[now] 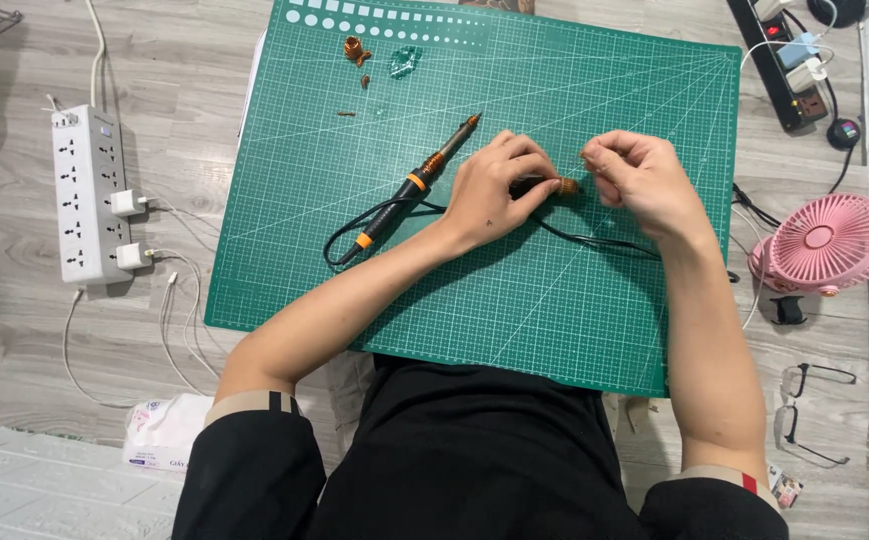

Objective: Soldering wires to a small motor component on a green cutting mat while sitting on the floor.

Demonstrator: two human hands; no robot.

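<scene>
My left hand [500,185] grips a second black tool handle with a copper-coloured end [563,187] on the green cutting mat [555,300]. My right hand [640,175] has its fingers pinched together right at that copper end; what it pinches is too small to tell. A black cord [595,240] trails from the held tool under my right wrist. A black and orange soldering iron [417,182] lies diagonally on the mat just left of my left hand, untouched.
Small copper parts [357,52] and a clear piece [405,62] lie at the mat's far edge. A white power strip [90,195] lies left, a black one [785,65] at far right. A pink fan [827,243], glasses [805,410] and a tissue pack [160,435] lie on the floor.
</scene>
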